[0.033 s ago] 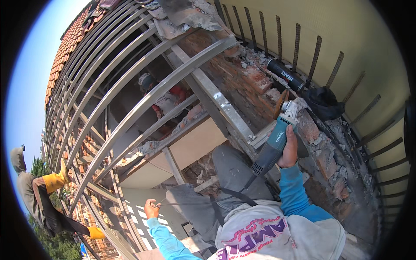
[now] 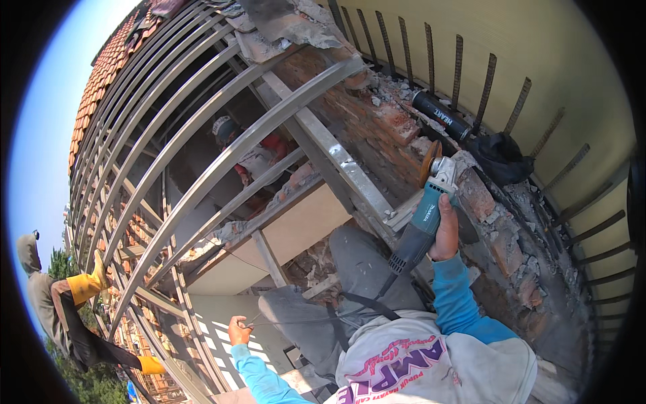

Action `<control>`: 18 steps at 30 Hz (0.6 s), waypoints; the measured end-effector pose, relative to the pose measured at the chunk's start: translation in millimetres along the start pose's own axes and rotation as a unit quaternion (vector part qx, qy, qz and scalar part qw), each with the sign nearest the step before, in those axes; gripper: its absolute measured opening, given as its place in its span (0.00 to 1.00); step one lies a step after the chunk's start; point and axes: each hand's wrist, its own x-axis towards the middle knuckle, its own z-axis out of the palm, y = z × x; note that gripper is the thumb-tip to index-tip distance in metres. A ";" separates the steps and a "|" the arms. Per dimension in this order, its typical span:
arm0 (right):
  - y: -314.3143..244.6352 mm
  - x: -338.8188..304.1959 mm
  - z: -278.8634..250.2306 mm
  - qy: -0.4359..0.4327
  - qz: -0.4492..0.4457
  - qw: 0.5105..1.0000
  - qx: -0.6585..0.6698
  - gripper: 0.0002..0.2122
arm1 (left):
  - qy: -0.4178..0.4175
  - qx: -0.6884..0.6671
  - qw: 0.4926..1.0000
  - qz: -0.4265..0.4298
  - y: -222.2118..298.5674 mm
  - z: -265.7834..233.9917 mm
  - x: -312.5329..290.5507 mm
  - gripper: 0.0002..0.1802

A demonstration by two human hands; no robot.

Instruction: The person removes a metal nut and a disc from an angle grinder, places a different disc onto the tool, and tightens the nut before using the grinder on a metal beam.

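Observation:
In my right hand [image 2: 444, 232] is a teal and black angle grinder [image 2: 420, 225], fingers wrapped around its body. Its brown disc [image 2: 431, 161] points away from me, beside the broken brick wall top [image 2: 474, 192], apart from the metal beams. The thin dark power cord [image 2: 296, 323] runs from the grinder's rear across my lap toward my left hand [image 2: 239, 331]. That hand is closed, with the cord pinched at the fingertips, over the metal framing on my left.
Silver roof rafters [image 2: 202, 182] curve across the left. A co-worker [image 2: 259, 158] is below them; another, with yellow gloves [image 2: 84, 288], is at far left. Rebar rods [image 2: 488, 91] stick out along the yellowish wall [image 2: 552, 74]. A black cylinder [image 2: 441, 114] and black bag [image 2: 501, 158] lie beside rubble.
My right hand and the grinder have shifted slightly left, the disc now tilted a little differently. My left hand has dropped slightly, its fingers drawn closer together.

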 end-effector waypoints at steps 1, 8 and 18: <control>5.2 0.7 -0.4 -0.006 0.008 1.000 0.003 0.28 | -0.043 -0.022 0.999 -0.018 -15.0 -3.6 -15.1 0.27; 32.4 -0.2 22.2 -0.013 0.005 0.999 -0.040 0.27 | -0.139 -0.183 0.970 -0.081 -12.4 19.6 -83.3 0.37; 65.1 -13.7 86.7 -0.095 0.006 0.984 -0.150 0.37 | -0.290 -0.453 0.830 0.147 285.3 136.9 -78.5 0.49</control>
